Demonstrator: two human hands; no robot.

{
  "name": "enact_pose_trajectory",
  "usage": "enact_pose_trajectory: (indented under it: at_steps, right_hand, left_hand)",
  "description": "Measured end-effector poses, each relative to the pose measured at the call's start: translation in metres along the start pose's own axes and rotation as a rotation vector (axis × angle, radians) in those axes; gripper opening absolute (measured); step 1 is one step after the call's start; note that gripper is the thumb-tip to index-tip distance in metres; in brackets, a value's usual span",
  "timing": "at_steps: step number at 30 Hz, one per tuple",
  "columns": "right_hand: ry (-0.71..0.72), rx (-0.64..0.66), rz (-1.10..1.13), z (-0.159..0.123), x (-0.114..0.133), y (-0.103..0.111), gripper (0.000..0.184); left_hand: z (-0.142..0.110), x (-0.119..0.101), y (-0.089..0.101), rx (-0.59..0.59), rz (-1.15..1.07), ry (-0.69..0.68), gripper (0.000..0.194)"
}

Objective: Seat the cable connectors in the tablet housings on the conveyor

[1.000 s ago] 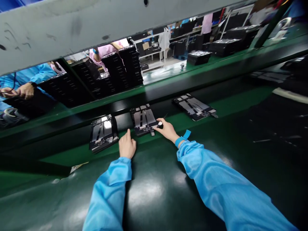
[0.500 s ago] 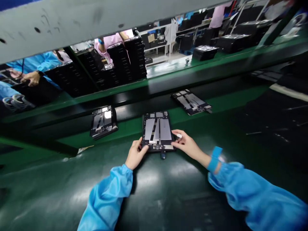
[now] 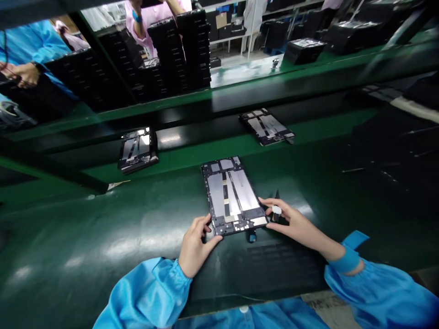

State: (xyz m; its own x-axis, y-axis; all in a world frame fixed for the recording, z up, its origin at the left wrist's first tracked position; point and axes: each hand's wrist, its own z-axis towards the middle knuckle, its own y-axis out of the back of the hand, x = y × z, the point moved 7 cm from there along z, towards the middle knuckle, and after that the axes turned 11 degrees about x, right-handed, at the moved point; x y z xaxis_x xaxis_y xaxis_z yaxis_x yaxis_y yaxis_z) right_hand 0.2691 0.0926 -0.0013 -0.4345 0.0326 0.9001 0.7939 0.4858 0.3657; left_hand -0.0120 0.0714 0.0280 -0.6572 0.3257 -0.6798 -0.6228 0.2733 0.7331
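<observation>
Because the tablet frame (image 3: 231,196) lies flat on the green conveyor belt (image 3: 103,224), the head view shows both hands bracketing it from the near side, holding it in place rather than lifting it. The left hand (image 3: 198,246) curls against its lower-left corner. The right hand (image 3: 291,224) spreads along the lower-right edge, and neither pinches anything visibly. A white wrap (image 3: 276,210) covers one right finger. Farther along the belt lie a second frame (image 3: 138,150) and a third frame (image 3: 265,126).
</observation>
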Motion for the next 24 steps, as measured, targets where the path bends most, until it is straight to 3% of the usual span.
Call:
enact_pose_trajectory:
  at_steps: [2, 6, 9, 12, 15, 20, 24]
  right_hand:
    - [0.003, -0.013, -0.015, -0.002, 0.005, 0.008, 0.056]
    - [0.078, -0.193, -0.155, -0.013, 0.04, 0.014, 0.04]
    - [0.238, -0.14, -0.234, -0.005, 0.076, -0.017, 0.024]
    - [0.324, -0.046, -0.348, 0.015, 0.096, -0.056, 0.035]
    - [0.387, -0.053, -0.403, 0.031, 0.101, -0.075, 0.037]
    - [0.373, -0.064, -0.21, 0.037, 0.093, -0.07, 0.029]
    - [0.347, -0.049, -0.202, 0.036, 0.094, -0.068, 0.025]
  left_hand:
    - [0.002, -0.004, 0.006, 0.022, 0.064, -0.006, 0.051]
    - [0.007, -0.022, 0.024, 0.011, 0.145, -0.077, 0.036]
    - [0.015, -0.041, 0.025, 0.0, 0.222, -0.206, 0.025]
    - [0.023, -0.049, 0.019, -0.013, 0.258, -0.289, 0.014]
    - [0.025, -0.046, 0.016, -0.014, 0.185, -0.285, 0.01]
    - [0.02, -0.04, 0.014, 0.005, 0.091, -0.235, 0.012]
    - [0.018, -0.046, 0.013, -0.031, 0.139, -0.296, 0.013]
